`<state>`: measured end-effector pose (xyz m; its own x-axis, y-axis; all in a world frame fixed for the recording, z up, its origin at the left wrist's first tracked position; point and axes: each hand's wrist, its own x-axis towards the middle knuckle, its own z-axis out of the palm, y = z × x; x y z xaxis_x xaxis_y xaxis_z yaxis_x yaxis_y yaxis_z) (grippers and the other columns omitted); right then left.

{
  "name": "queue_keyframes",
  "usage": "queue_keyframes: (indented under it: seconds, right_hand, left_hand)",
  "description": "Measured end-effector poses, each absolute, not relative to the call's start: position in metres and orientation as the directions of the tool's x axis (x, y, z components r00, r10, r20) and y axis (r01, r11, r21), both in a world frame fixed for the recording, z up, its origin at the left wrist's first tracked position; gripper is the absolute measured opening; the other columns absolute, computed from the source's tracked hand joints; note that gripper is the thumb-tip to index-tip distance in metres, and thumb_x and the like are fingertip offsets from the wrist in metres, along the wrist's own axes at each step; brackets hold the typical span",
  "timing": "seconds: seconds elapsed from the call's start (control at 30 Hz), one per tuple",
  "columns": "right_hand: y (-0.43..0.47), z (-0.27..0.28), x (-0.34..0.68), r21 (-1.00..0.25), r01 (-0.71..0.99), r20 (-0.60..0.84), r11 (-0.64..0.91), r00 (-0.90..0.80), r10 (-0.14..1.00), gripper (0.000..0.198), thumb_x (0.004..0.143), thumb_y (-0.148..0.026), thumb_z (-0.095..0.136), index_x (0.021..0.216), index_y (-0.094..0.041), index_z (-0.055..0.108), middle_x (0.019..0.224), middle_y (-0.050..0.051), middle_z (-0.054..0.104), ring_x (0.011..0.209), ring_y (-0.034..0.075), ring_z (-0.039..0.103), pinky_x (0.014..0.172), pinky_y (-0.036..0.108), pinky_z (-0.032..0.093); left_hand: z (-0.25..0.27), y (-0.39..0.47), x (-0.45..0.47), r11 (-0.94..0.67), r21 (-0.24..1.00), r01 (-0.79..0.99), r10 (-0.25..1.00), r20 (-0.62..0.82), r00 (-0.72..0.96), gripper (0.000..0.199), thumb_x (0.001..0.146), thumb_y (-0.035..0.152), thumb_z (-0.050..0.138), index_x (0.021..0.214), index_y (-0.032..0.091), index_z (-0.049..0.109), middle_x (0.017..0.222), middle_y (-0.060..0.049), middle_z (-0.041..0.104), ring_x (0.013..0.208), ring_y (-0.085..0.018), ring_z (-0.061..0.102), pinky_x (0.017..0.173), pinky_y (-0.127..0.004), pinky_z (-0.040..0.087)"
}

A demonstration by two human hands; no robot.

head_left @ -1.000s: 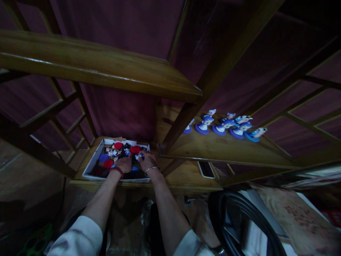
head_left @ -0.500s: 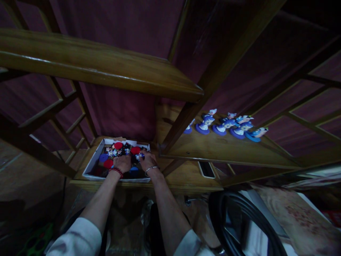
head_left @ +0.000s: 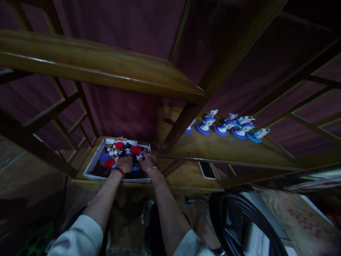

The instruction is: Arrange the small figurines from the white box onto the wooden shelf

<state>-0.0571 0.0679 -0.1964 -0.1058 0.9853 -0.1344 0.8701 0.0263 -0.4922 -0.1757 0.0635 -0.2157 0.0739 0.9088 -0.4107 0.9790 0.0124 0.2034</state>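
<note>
Both of my hands are inside a shallow white cardboard box (head_left: 93, 163) on the lower shelf. My right hand (head_left: 148, 162), with a silver bangle at the wrist, is closed on a small blue-and-white figurine (head_left: 140, 156). Beside it, my left hand (head_left: 125, 164), wearing a red bead bracelet, reaches down among the figurines; its fingertips are hidden, so its grip does not show. Several small figurines (head_left: 113, 152) with red, purple and blue round bases crowd the box. A red base (head_left: 119, 145) faces up near the back.
On the raised shelf (head_left: 202, 151) at right stand several figurines (head_left: 206, 125) on purple and blue bases. A phone (head_left: 207, 170) lies below it. A thick wooden beam (head_left: 106, 65) crosses above the box. A coil of black hose or cable (head_left: 217, 209) is at lower right.
My left hand has shifted slightly to the right in the box. The right hand stays at almost the same spot with the figurine.
</note>
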Motion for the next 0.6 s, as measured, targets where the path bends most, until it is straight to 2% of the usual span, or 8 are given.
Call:
queue_keyframes:
  seconds: [0.23,0.6]
  right_hand:
    - [0.0686,-0.2011,-0.0573,-0.504,0.863,-0.108,0.040,-0.109,0.988,0.030,0.075,-0.017,0.049,0.103,-0.025,0.057,0.101,0.002,0.062,0.093,0.015,0.055,0.081,0.025,0.038]
    - [0.0697,-0.2029,-0.0580,-0.487,0.872,-0.095,0.047,-0.107,0.990,0.028,0.076,-0.019,0.050,0.102,-0.023,0.058,0.101,0.005,0.062,0.094,0.016,0.055,0.085,0.027,0.037]
  left_hand:
    - [-0.2114,0.0624,-0.1737,0.020,0.211,0.977,0.899,-0.431,0.075,0.053,0.077,0.027,0.038,0.128,0.017,0.032,0.101,-0.018,0.061,0.095,-0.032,0.056,0.073,-0.043,0.042]
    - [-0.2134,0.0641,-0.1749,-0.012,0.198,0.980,0.906,-0.413,0.095,0.049,0.077,0.020,0.036,0.126,0.015,0.035,0.096,-0.019,0.062,0.092,-0.031,0.057,0.071,-0.041,0.043]
